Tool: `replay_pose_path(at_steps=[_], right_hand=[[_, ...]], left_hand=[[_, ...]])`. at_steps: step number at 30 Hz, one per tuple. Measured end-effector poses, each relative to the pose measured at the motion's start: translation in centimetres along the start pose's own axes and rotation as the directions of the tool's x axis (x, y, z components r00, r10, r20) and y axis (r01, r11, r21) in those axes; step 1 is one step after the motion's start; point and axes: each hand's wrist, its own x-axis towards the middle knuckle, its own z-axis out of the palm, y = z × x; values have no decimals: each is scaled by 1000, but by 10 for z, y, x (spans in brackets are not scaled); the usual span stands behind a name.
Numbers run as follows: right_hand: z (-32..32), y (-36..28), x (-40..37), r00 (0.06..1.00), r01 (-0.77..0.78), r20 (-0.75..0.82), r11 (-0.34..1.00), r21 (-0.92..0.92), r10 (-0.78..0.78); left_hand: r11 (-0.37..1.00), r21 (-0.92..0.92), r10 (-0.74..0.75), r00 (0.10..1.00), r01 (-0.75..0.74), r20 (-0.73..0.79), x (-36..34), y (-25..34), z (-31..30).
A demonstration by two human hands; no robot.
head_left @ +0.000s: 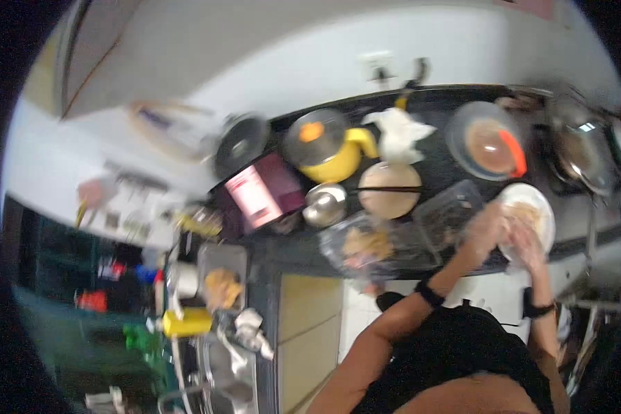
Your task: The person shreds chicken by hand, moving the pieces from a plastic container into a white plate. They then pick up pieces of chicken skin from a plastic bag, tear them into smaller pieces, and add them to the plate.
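My left hand point(486, 228) is at the left side of a white bowl point(547, 210), its fingers smeared by motion. Reaching over the bowl's near part, my right hand point(526, 245) has its fingertips at the pale, crumbly-looking food point(524, 210) inside. Blur hides whether either hand grips anything. A clear plastic box point(448, 207) lies just left of my left hand. Behind the white bowl stands a clear bowl point(462, 148) of brownish contents, with an orange-handled utensil point(513, 153) at its edge.
Along the dark counter are a clear bag of yellowish food point(362, 245), a round board with chopsticks point(390, 203), a metal bowl point(326, 205), a yellow pot point(331, 165), a lit phone or tablet point(253, 196) and a lidded pan point(579, 152). A sink point(231, 359) is at lower left.
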Motion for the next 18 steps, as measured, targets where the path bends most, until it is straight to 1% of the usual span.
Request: replay_pose_path(at_steps=[1,2,3,4,6,7,9,10,12,13,14,15,16,17,18], right_hand=[[-38,-58,14,916,-235,352,969,75,195],[-49,-79,14,907,-158,408,983,90,108],[-46,-82,9,965,-29,261,994,103,1],[-46,-73,8,935,-103,353,975,198,27],[-50,-83,11,872,-295,468,916,273,141],[-44,-79,11,871,-283,475,919,274,127],[-32,-53,9,918,-317,328,911,264,224],[-27,-40,8,918,-308,336,914,263,212],[-19,-22,9,950,-228,262,952,202,172],[-10,-21,12,982,-151,137,974,167,128],[-5,-23,13,982,-147,139,975,167,125],[0,-39,13,969,-247,119,801,545,217],[6,-61,12,941,-281,140,481,830,308],[5,-107,19,949,-275,172,425,862,265],[10,-117,22,948,-277,174,425,862,266]], left_hand=[[973,-218,-71,996,80,50,1,7,-2],[995,96,23,998,-29,63,0,-8,3],[879,447,-259,954,167,152,7,47,-14],[881,455,-193,976,128,101,5,38,-6],[892,428,-178,983,143,43,1,36,-1],[889,433,-178,984,149,26,0,38,-2],[907,402,-150,988,123,36,1,43,-8],[906,404,-150,988,129,21,1,44,-16],[960,270,-65,997,71,-28,0,50,-32],[985,163,-53,998,57,-30,-1,59,-45],[985,164,-52,998,57,-34,-2,60,-49],[990,64,-124,991,127,-51,-2,59,-50],[980,-37,-197,979,195,-59,-2,58,-52],[980,-37,-199,978,197,-61,-2,55,-53],[938,-263,-249,967,225,-60,-1,56,-55]])
